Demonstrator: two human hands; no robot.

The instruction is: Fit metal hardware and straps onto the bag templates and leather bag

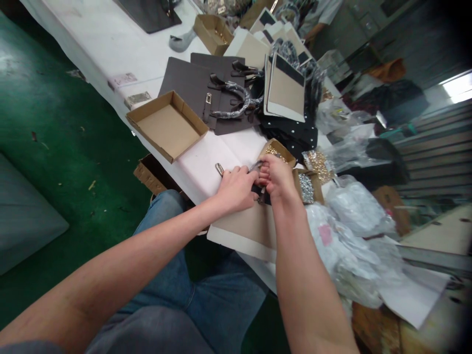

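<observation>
A beige bag panel (pixel 243 228) with a pale border lies at the table's front edge, partly under my forearms. My left hand (pixel 239 188) is closed on its far edge, where a dark strip shows between the hands. My right hand (pixel 276 178) has its fingers curled in a pinch beside the left; what they hold is hidden. A plastic-wrapped handle (pixel 255 166) shows just beyond the fingers. A metal clasp (pixel 220 169) sticks out past my left hand. Beyond my right hand are a small box of gold hardware (pixel 279 150) and a box of silver hardware (pixel 306 188).
An open cardboard box (pixel 167 127) stands at the table's left edge. Dark bag panels (pixel 184 78) with wrapped handles lie further back, next to stacked beige panels (pixel 285 88). Plastic bags (pixel 342 250) crowd the right side. A co-worker's arm (pixel 315 30) shows at the back.
</observation>
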